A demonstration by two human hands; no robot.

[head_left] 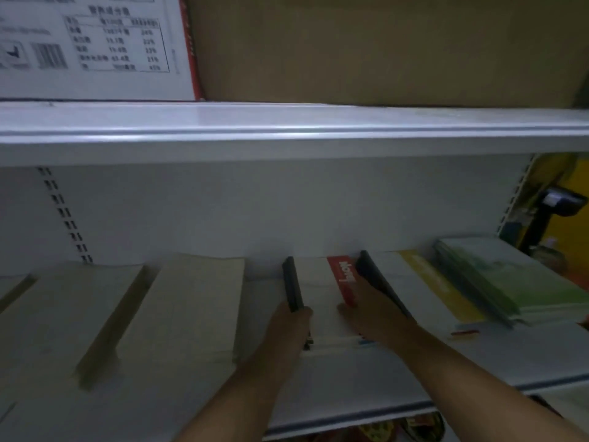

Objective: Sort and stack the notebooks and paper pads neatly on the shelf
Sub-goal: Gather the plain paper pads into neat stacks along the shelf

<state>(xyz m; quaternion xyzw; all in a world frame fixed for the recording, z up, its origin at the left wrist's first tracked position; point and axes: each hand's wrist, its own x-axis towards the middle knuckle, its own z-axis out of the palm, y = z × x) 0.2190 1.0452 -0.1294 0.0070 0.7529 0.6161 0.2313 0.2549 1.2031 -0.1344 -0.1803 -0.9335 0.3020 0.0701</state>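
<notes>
Squaring up the white pad stack (pixel 318 291) mid-shelf, both hands on it.

Stack has a red band on top and lies on the lower shelf (pixel 350 387), between two dark upright slabs. Left hand (pixel 291 327): grip closed round the near end of the left dark slab (pixel 293 282), thumb on top. Right hand (pixel 373 314): lies on the stack's right edge against the right dark slab (pixel 373 275), thumb out over the red band; fingers hidden and blurred, so grip can't be told. Yellow-striped pads (pixel 424 288) just right of that slab, green notebooks (pixel 497 282) beyond them. Beige stacks (pixel 191 298) to the left. Cardboard box (pixel 382 49) and printed carton (pixel 95 46) on the upper shelf (pixel 287 132).
</notes>
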